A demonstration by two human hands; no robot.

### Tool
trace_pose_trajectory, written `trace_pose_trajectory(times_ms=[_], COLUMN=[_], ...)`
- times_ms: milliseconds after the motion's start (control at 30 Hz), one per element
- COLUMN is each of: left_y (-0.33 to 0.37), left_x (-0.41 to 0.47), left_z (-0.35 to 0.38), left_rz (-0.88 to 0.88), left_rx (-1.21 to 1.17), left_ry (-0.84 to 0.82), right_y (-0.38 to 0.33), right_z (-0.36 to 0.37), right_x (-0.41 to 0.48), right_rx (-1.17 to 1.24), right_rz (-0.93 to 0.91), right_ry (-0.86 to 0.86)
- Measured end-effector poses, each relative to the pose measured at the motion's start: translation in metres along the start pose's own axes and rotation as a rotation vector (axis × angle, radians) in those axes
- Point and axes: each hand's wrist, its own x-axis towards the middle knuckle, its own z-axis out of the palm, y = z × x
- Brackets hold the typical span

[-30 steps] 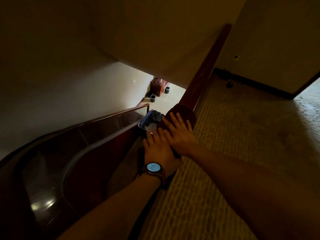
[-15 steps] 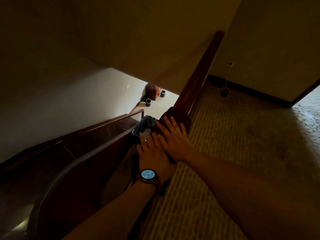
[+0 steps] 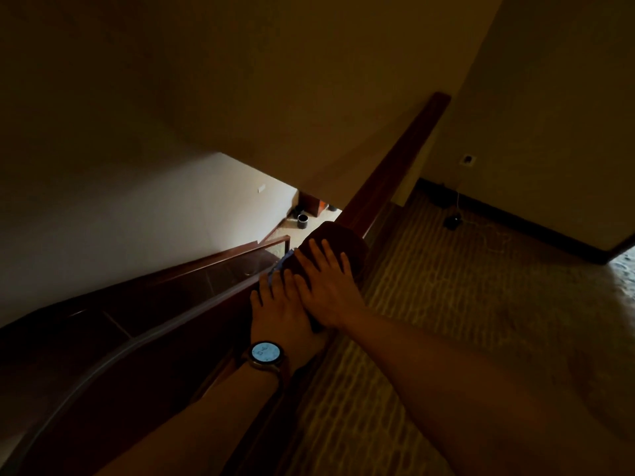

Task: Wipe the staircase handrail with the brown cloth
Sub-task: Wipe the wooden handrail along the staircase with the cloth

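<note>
Wooden handrail (image 3: pixel 388 173) over dim carpet (image 3: pixel 464 304); both hands seemingly flat on brown cloth (image 3: pixel 338 237).

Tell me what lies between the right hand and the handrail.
In the head view, the brown cloth lies there: the right hand presses flat on it, draped over the handrail.

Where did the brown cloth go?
The brown cloth lies near the middle of the head view, draped over the wooden handrail, under the flat right hand, with the left hand just beside it.
</note>
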Motion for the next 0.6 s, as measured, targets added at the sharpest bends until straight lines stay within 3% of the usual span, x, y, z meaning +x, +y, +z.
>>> trace_pose_trajectory(times_ms=[600], left_y=[0.156], left_x=[0.302], left_z=[0.025], left_rz=[-0.014], left_rx=[-0.025], left_ry=[-0.004], right_y=[0.247], right_z=[-0.064], right_x=[0.226], right_rx=[-0.032], right_rz=[-0.018], right_ry=[0.015])
